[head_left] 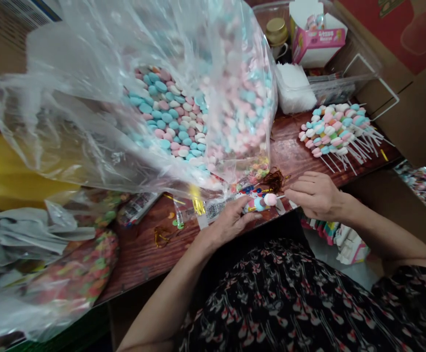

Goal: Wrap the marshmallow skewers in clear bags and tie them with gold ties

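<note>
Near the table's front edge my left hand (231,218) is closed around a short row of pastel candies (259,203), pink, blue and whitish. My right hand (313,195) pinches a thin white stick (280,196) that points at the right end of this row. Whether the stick has entered the candies is too small to tell. Behind my hands stands a large clear plastic bag (99,151), its mouth showing many loose pink, blue and white candies (169,117). To the right lies a pile of finished-looking candy sticks (335,129), their white ends toward me.
A clear plastic bin (363,63) at the back right holds a pink-and-white box (319,41) and a gold-lidded jar (277,32). Gold ties (162,236) lie on the wooden table (139,261). Bags of colourful gummies (77,274) sit at left; cardboard boxes (421,112) stand at right.
</note>
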Motion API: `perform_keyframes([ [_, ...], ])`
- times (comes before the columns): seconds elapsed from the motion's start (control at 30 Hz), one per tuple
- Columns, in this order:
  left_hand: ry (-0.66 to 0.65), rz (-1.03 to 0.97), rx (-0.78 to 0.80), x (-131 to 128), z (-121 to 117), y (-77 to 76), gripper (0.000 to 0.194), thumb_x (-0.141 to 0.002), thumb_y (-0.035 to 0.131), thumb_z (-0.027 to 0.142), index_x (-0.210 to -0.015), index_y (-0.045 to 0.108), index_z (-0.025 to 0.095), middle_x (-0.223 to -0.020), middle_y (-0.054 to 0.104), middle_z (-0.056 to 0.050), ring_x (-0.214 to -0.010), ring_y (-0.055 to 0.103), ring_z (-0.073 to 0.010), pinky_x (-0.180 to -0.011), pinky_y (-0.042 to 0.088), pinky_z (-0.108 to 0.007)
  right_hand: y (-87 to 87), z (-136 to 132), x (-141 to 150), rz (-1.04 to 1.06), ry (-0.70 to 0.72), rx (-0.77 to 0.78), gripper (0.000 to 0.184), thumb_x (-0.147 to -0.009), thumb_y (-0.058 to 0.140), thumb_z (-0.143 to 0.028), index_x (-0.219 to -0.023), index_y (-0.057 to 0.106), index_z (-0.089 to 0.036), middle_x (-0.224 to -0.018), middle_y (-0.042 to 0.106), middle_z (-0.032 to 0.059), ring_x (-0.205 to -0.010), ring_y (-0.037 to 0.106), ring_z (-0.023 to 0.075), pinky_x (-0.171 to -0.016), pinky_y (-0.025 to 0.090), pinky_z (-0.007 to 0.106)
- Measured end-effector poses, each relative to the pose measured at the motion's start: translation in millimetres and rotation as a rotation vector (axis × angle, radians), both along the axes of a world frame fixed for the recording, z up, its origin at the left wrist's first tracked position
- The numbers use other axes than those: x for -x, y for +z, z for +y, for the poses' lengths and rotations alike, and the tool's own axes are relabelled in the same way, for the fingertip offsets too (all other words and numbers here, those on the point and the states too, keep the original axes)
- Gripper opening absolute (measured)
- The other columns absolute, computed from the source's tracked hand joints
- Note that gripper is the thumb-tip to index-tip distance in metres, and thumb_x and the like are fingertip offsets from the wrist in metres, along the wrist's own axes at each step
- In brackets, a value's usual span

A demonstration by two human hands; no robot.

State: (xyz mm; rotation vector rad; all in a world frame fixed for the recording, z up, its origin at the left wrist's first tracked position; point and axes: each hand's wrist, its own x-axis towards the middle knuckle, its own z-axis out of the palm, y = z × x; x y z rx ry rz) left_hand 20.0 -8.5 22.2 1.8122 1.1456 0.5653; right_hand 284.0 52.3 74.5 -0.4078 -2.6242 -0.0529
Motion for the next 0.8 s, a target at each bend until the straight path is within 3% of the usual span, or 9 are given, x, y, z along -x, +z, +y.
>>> perform_keyframes([
  [0.23,-0.095,0.033,0.178,-8.8,-0.8,-1.6,0.039,-0.073,0.075,0.048,-0.089,0.058,0.018,-0.083,0.057,0.002,-0.077,0.050,-0.0157,-0.070,0.040,-0.025,8.7,17.7,9.7,-0.213,0.050,0.033,0.020,-0.090,0.042,-0.013,-0.082,0.060,-0.018,-0.074,0.061,0.0011,-0.070,0.047,0.0146,-0.067,0.029,0.031],
  [0.37,-0.066,-0.168,0.510,-11.5,-5.6,2.8,0.040,-0.067,0.079,0.044,-0.071,0.049,0.018,-0.066,0.046,0.006,-0.063,0.044,-0.0101,-0.060,0.037,-0.022,12.5,28.1,11.1,-0.215,0.111,0.048,0.016,-0.089,0.046,-0.014,-0.087,0.060,-0.019,-0.080,0.063,0.0013,-0.075,0.047,0.0153,-0.069,0.028,0.031],
  [0.5,-0.001,-0.370,0.833,-15.8,-8.9,5.1,0.043,-0.060,0.083,0.039,-0.070,0.047,0.018,-0.061,0.044,0.008,-0.053,0.044,-0.0075,-0.051,0.042,-0.022,11.5,30.4,16.3,-0.201,0.156,0.083,0.020,-0.091,0.042,-0.015,-0.087,0.060,-0.019,-0.080,0.063,0.0017,-0.077,0.047,0.0157,-0.071,0.029,0.031],
  [0.8,0.017,-0.367,0.766,-23.8,-5.3,-0.5,0.038,-0.063,0.082,0.034,-0.076,0.051,0.017,-0.061,0.043,0.009,-0.052,0.042,-0.0054,-0.048,0.042,-0.019,8.2,14.9,32.3,-0.413,0.138,0.234,0.015,-0.086,0.047,-0.015,-0.091,0.061,-0.016,-0.074,0.063,0.0027,-0.063,0.045,0.0135,-0.061,0.024,0.031],
])
